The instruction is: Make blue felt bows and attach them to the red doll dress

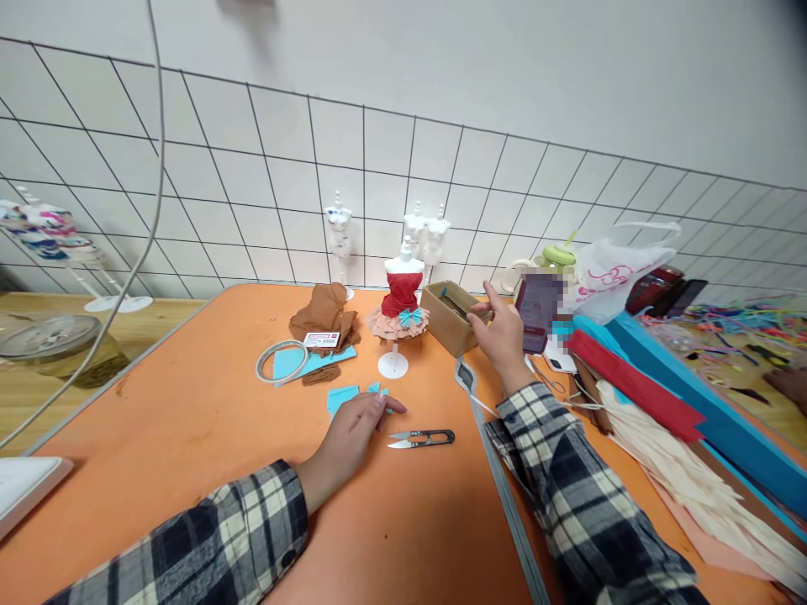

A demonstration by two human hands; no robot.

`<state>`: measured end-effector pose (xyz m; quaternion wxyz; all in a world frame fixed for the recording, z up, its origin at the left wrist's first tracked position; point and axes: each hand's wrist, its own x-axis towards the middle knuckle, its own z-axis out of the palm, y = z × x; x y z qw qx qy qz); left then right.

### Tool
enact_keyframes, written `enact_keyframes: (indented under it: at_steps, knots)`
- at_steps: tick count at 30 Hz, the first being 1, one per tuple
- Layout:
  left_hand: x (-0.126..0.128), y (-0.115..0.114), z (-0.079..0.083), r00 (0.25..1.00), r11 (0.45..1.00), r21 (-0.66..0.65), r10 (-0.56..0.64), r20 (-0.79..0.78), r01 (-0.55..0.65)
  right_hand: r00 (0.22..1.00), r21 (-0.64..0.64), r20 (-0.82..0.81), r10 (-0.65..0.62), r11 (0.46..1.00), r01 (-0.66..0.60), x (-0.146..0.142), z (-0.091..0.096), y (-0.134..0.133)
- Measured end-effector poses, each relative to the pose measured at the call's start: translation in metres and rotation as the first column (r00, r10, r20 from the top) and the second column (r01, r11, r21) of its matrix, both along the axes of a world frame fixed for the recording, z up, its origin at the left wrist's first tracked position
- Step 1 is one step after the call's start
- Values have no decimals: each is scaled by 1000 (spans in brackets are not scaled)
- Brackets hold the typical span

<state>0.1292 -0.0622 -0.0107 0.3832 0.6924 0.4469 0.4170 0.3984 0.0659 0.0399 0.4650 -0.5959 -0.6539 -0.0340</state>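
My left hand [356, 433] lies on the orange table with its fingers stretched out, beside small pieces of blue crepe paper [344, 398]. My right hand [501, 336] is raised at the right edge of a small cardboard box [450, 323], fingers apart and nothing seen between them. Just right of that hand stands a phone [540, 313]. Between the hands rest thread snips [435, 437]. Behind them, a white mini dress form [392, 365] wears a red bodice [402, 291], a peach ruffled skirt [384, 326] and a blue bow [411, 317].
A tape roll [260, 367] and crumpled brown paper [321, 309] lie left of the dress form. Several other mini dress forms [339, 231] stand against the gridded wall. Grey zipper tape [504, 496] runs along the right, near red paper [630, 382] and a plastic bag [621, 269].
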Motion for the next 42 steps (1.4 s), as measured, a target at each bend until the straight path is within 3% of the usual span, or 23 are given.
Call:
enact_keyframes:
  at_steps: [4, 6, 7, 8, 9, 11, 12, 14, 16, 18, 20, 23, 27, 31, 35, 39, 42]
  knots:
    - [-1, 2, 2, 999, 999, 34, 18, -48, -16, 968, 131, -226, 106, 988, -77, -16, -4, -16]
    - [-2, 3, 3, 997, 999, 39, 30, -67, -27, 873, 135, -437, 215, 976, -173, -34, -12, -39]
    - [-3, 4, 4, 997, 999, 40, 36, -72, -33, 785, 103, -543, 299, 951, -292, -44, -16, -53]
    - [-4, 5, 4, 996, 998, 41, 43, -73, -40, 653, 49, -655, 379, 884, -465, -54, -21, -68]
    - [-5, 5, 5, 997, 998, 46, 47, -68, -44, 483, 10, -775, 407, 772, -635, -63, -26, -83]
    - [-7, 4, 5, 999, 998, 59, 34, -43, -32, 135, 22, -942, 308, 457, -889, -77, -32, -110]
    - [-7, 3, 4, 1000, 998, 61, 17, -19, -16, 9, 63, -974, 225, 311, -948, -82, -33, -120]
    - [-7, 1, 4, 999, 998, 59, -1, 48, -2, -155, 161, -985, 72, 89, -983, -85, -34, -132]
    - [-6, -1, 3, 995, 998, 52, 36, 94, -41, -236, 236, -971, -27, -17, -971, -85, -33, -137]
    - [-5, 0, 3, 987, 989, 46, 134, 83, -139, -275, 279, -958, -83, -35, -960, -83, -32, -137]
    - [-5, 1, 3, 969, 966, 79, 246, 25, -248, -295, 298, -949, -113, -13, -954, -81, -32, -137]
    - [-10, 6, 7, 930, 909, 260, 358, -83, -326, -321, 320, -937, -139, 27, -947, -79, -34, -140]
    - [-20, 13, 12, 898, 825, 515, 385, -212, -233, -367, 359, -917, -156, 75, -930, -76, -36, -144]
    - [-28, 17, 14, 867, 723, 683, 401, -294, -103, -310, 298, -935, -169, 94, -950, -75, -35, -147]
    - [-34, 20, 13, 833, 663, 749, 420, -361, -10, -274, 260, -948, -164, 102, -960, -76, -34, -150]
    - [-38, 22, 11, 809, 608, 790, 427, -404, 73, -319, 305, -935, -155, 112, -946, -78, -33, -152]
    - [-37, 21, 11, 808, 598, 795, 415, -419, 104, -343, 329, -924, -168, 103, -939, -80, -33, -154]
